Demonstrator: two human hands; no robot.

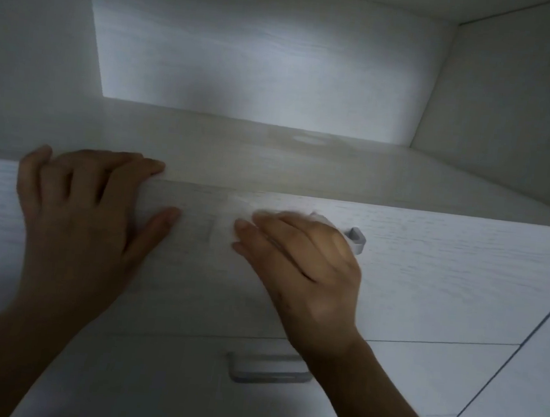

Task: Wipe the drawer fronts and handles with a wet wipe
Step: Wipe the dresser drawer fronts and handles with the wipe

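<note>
Flat right hand (301,264) presses the wet wipe (324,220) on the drawer front (445,275); spread left hand (82,210) rests beside.

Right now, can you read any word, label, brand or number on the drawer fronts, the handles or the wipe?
None: no text can be read anywhere.
The top drawer front, its handle and the lower handle are plain, with no print.
The wipe under the right hand is blurred; no marking can be made out on it.
</note>
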